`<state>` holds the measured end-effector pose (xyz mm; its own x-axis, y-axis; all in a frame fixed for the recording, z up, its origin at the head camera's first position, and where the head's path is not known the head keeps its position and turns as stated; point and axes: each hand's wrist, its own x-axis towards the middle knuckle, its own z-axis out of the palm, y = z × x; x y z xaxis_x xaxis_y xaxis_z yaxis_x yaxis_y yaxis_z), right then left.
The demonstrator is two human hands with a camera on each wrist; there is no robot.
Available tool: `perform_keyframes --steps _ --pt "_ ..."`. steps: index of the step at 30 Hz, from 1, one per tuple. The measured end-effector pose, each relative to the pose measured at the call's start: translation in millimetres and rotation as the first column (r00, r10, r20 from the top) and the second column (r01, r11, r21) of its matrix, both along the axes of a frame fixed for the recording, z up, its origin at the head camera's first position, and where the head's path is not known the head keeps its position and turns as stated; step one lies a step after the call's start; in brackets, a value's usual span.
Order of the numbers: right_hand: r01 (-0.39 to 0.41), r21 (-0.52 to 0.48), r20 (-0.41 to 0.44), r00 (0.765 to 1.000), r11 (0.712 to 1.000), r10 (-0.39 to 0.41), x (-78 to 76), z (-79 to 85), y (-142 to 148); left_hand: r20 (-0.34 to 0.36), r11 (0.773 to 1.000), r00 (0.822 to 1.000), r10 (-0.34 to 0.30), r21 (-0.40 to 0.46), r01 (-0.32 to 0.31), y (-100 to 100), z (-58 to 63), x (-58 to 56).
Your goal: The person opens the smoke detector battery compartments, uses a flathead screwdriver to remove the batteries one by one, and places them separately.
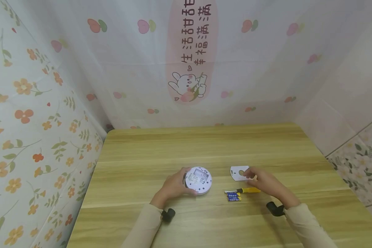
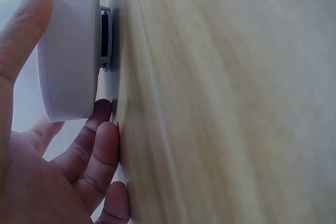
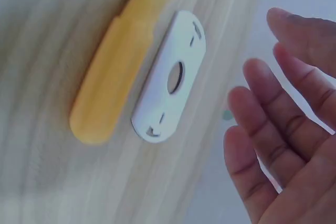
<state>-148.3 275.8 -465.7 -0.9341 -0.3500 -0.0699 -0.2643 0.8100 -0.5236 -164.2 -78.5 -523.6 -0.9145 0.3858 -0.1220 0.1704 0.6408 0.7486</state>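
My left hand (image 1: 176, 184) grips the rim of a round white smoke detector (image 1: 201, 187), thumb on one side and fingers on the other. Its back faces up and shows a battery compartment and a printed label. In the left wrist view the detector's (image 2: 71, 51) side stands close above the wood. My right hand (image 1: 261, 179) hovers at the right end of a flat white mounting plate (image 1: 236, 171) with a round hole. In the right wrist view that hand (image 3: 286, 124) has loosely bent fingers, apart from the plate (image 3: 157, 106), and holds nothing.
A yellow-handled screwdriver (image 1: 251, 190) lies just in front of the plate, its tip to the left. Blue batteries (image 1: 234, 198) lie side by side below its shaft. The wooden table (image 1: 142, 148) ends at a printed curtain (image 1: 136, 69) behind.
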Motion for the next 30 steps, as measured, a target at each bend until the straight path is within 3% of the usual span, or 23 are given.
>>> perform_keyframes --steps 5,16,25,30 --pt "-0.02 -0.017 -0.02 1.0 1.0 0.02 -11.2 0.0 2.9 0.006 1.0 1.0 0.005 0.003 -0.005 -0.3 -0.9 0.1" --pt "-0.064 0.043 0.007 0.998 0.997 0.064 -31.3 -13.5 6.6 0.007 1.0 1.0 0.005 0.008 -0.005 0.1 -2.9 -0.7" --pt "-0.058 0.03 0.043 0.997 0.998 0.057 -40.7 -24.9 7.1 0.01 1.0 1.0 0.005 0.007 -0.005 0.2 -0.2 -1.6" --pt "-0.101 0.061 0.038 0.994 0.993 0.099 -43.9 -28.3 4.9 0.024 1.0 1.0 0.01 0.009 -0.01 -0.3 0.7 -0.8"
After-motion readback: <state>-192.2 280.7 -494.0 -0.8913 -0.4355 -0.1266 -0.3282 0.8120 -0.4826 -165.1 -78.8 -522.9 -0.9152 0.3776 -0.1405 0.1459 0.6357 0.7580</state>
